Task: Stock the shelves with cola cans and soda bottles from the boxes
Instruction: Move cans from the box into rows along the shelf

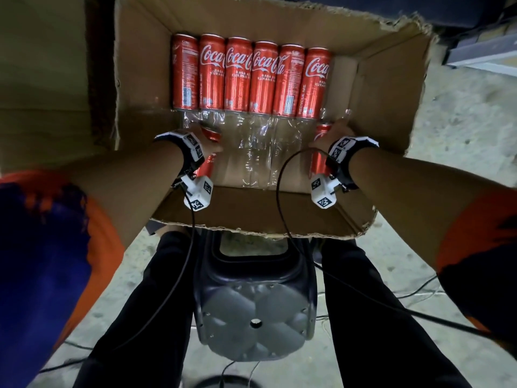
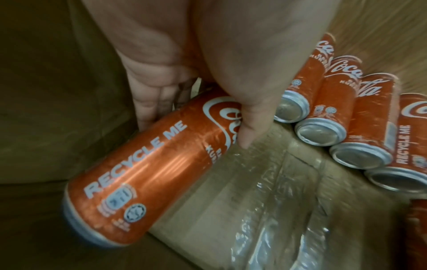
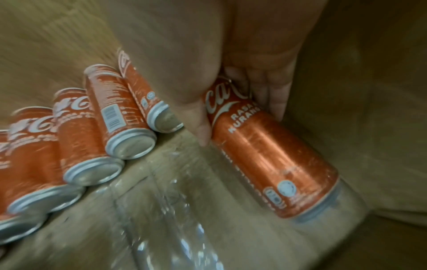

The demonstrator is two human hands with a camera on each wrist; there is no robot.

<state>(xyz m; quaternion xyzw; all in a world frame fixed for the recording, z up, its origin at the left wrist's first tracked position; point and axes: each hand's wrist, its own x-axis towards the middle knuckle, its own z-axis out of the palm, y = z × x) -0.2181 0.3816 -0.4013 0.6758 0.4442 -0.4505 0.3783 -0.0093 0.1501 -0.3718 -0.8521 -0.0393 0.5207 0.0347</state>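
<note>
Inside the box, the left hand holds one can and the right hand holds another can; six cans lie in a row at the far wall.

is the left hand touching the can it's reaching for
Touching: the left wrist view shows the left hand gripping the can, thumb and fingers around it.

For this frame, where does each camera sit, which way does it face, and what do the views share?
Head: on the head, looking down into the cardboard box; both forearms and legs show.
Left wrist: along the left hand, which grips a can.
Right wrist: along the right hand, which grips another can.
Shared: all three show the row of cans and plastic wrap.
</note>
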